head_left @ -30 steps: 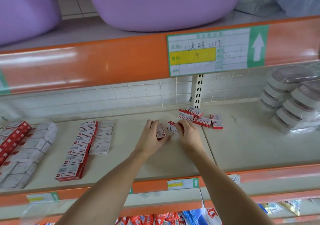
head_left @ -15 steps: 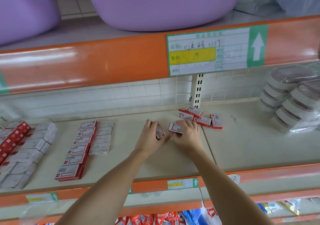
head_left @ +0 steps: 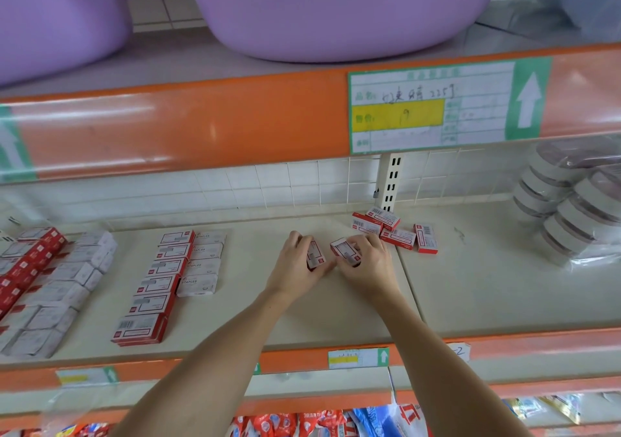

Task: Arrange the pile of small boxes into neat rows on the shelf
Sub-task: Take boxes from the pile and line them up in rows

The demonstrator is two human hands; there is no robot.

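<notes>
Fingers of both hands are curling round one small box each, mid-shelf. The left hand [head_left: 295, 262] is gripping a box [head_left: 315, 255] standing on edge, long axis running twelve to six; the right hand [head_left: 366, 262] is pinching another box [head_left: 346, 250], lying flatter, long axis roughly ten to four. The two boxes are sitting just beside each other, not touching. The loose pile [head_left: 395, 231] is lying at about one o'clock from the right hand, so that hand is nearer it. The tidy rows [head_left: 168, 275] are waiting at nine o'clock, nearer the left hand. On the shelf [head_left: 235, 329], white boxes are reading "STAPLES"; the price tag [head_left: 433, 107] writing is handwritten, ending something like "2259".
</notes>
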